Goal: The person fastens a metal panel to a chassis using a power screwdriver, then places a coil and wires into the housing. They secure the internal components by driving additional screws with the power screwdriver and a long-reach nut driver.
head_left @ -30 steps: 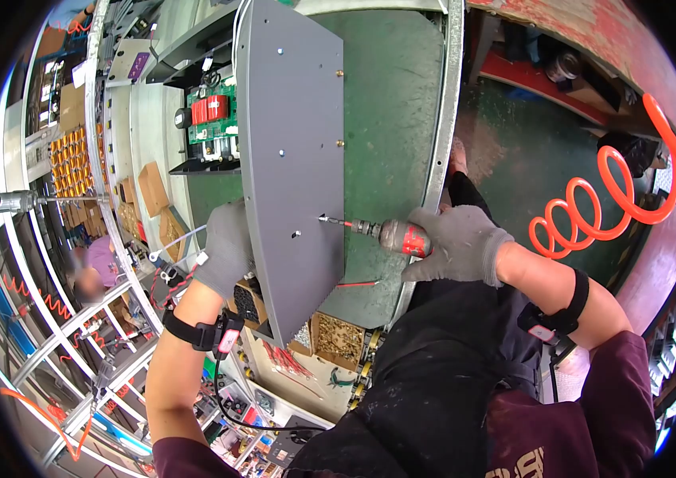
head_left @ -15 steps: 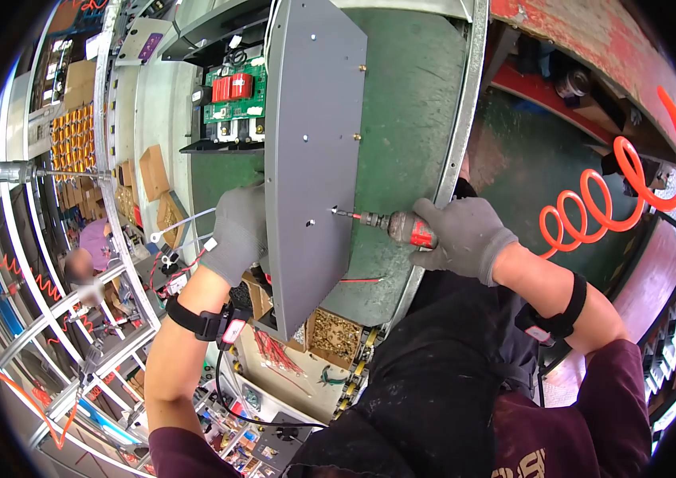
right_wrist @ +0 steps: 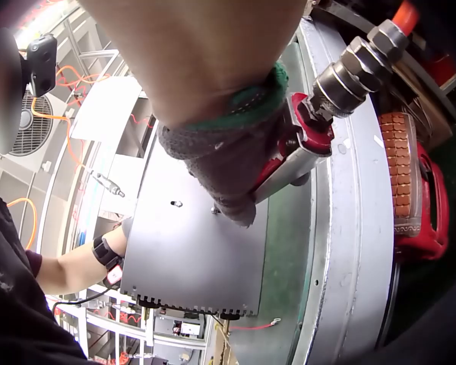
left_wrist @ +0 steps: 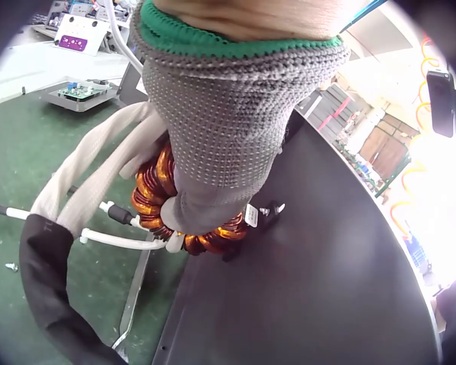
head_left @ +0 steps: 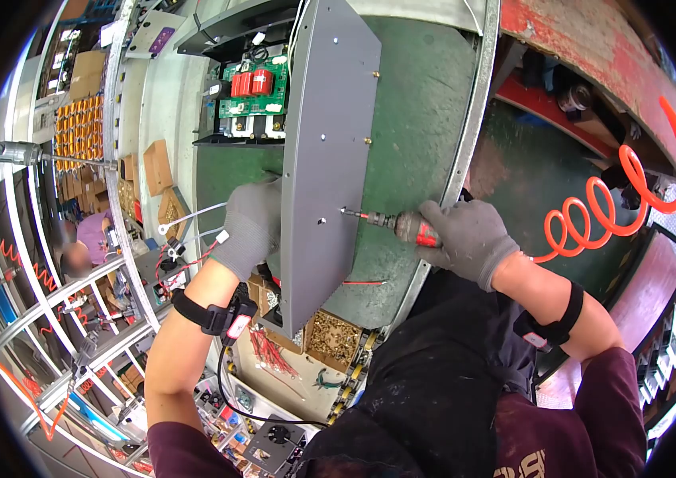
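Note:
A dark grey metal panel [head_left: 330,175] stands on edge on the bench. My gloved right hand [head_left: 469,239] grips a red and grey air screwdriver [head_left: 416,228], its bit at a screw in the panel's outer face. In the right wrist view the screwdriver [right_wrist: 292,167] has a metal hose coupling at its end. Behind the panel, my gloved left hand [head_left: 250,223] is partly hidden. The left wrist view shows that hand holding a copper-wound ring coil [left_wrist: 153,186] against the inner face, fingers at its centre. Thick sleeved cables [left_wrist: 91,175] hang from the coil.
A green circuit board with red parts [head_left: 254,84] sits in a housing beyond the panel. An orange coiled air hose [head_left: 585,231] hangs at right. A box of small brass hardware [head_left: 330,338] and red wires [head_left: 270,354] lie near the body. A metal rail [head_left: 473,103] edges the green bench.
The head view has shifted, so panel, bench and hands appear further right. The screwdriver bit stays at the same spot on the panel, and the left hand remains behind it.

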The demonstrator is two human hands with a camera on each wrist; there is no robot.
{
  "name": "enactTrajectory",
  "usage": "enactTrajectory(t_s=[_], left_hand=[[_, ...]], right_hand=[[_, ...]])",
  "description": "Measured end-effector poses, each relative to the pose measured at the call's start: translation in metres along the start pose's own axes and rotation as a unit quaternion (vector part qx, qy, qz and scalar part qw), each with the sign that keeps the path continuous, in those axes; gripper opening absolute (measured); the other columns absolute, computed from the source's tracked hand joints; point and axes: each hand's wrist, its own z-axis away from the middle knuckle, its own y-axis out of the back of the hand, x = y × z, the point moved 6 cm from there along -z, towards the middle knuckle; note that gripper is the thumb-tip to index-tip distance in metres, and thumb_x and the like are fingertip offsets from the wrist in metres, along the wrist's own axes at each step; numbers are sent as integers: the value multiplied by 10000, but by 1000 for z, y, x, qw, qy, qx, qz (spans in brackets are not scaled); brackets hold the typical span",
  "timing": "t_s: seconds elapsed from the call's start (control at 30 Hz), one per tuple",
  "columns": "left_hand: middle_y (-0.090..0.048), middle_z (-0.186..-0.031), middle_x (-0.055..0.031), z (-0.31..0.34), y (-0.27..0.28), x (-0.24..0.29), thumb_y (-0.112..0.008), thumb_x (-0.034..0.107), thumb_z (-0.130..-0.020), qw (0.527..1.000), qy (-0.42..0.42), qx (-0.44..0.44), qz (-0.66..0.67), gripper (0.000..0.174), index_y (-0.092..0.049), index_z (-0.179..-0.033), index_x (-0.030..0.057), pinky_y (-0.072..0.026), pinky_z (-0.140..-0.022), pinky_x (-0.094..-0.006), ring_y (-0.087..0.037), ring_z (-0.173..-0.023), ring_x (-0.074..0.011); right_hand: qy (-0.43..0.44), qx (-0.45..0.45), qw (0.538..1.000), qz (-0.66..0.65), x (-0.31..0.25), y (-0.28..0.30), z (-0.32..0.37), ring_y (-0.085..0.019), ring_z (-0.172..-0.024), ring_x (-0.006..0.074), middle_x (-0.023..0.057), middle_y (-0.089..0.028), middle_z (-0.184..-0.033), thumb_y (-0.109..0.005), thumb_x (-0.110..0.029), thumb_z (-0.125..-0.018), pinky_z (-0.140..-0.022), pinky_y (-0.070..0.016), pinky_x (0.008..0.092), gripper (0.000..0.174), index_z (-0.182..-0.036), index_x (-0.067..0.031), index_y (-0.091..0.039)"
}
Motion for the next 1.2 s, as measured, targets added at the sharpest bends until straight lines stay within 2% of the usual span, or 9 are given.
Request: enactTrajectory(t_s=[0.33,0.7,0.9,0.97,1.03,1.1,1.13,1.17,1.2], left_hand=[[-659,-926,-142,-2,-2,0,-687,166,-734,1000,3,-29,2,349,-588,-1057,76,-532,-675,-421,-660,-823,-323],[-663,-914,-150,-3,-4,0,-660,200,-771,999,33,-36,16,318,-606,-1060,80,-536,-706,-414,-661,-848,-319],[-650,-1030,-150,-2,18,5,-603,200,-825,994,62,-44,77,259,-613,-1055,80,-534,-742,-399,-645,-944,-312],[-642,-1069,-143,8,27,1,-603,195,-826,992,64,-46,100,257,-612,-1057,81,-534,-758,-393,-636,-974,-308],[-620,-1110,-127,35,64,5,-633,182,-812,967,-119,202,99,267,-614,-1061,89,-527,-778,-388,-619,-1003,-291],[-642,-1055,-115,65,86,-14,-645,119,-787,945,-64,267,176,237,-627,-1016,64,-525,-761,-383,-636,-926,-294],[-663,-1000,-103,87,95,-25,-658,55,-762,911,-31,333,241,211,-640,-971,40,-523,-743,-379,-652,-849,-298],[-663,-1000,-103,106,91,-31,-658,55,-762,914,8,328,239,211,-640,-971,40,-523,-743,-379,-652,-849,-298],[-661,-966,-109,131,88,-43,-655,57,-772,879,116,368,279,204,-650,-975,51,-520,-733,-365,-650,-839,-296]], right_hand=[[-14,10,999,35,-4,8,-2,-624,-660,324,119,-617,-667,-688,-393,-768,-609,-461,429,455,-1049,-75,-522],[-18,-21,998,65,-9,20,-5,-631,-667,325,118,-621,-665,-688,-404,-768,-594,-463,437,457,-1052,-88,-521],[10,-75,997,20,5,37,-8,-643,-734,353,156,-645,-749,-705,-499,-745,-657,-490,449,607,-1171,-114,-506],[-24,-57,997,43,32,68,-7,-645,-802,370,170,-656,-820,-709,-526,-730,-709,-497,453,644,-1196,-123,-520],[-124,-18,991,52,77,114,-9,-655,-826,352,178,-670,-879,-697,-516,-747,-736,-502,454,569,-1160,-145,-573],[-238,85,964,83,163,148,-9,-660,-843,351,176,-682,-913,-701,-463,-757,-714,-508,431,514,-1157,-165,-578],[-181,188,964,57,211,162,-12,-659,-824,371,191,-681,-902,-694,-465,-760,-701,-502,437,566,-1202,-144,-543],[-311,152,937,-46,254,176,-10,-649,-858,397,228,-670,-909,-666,-504,-770,-721,-489,465,606,-1228,-132,-526],[-267,128,943,151,309,190,-12,-634,-896,429,266,-656,-954,-635,-539,-785,-736,-478,494,657,-1256,-101,-504]])
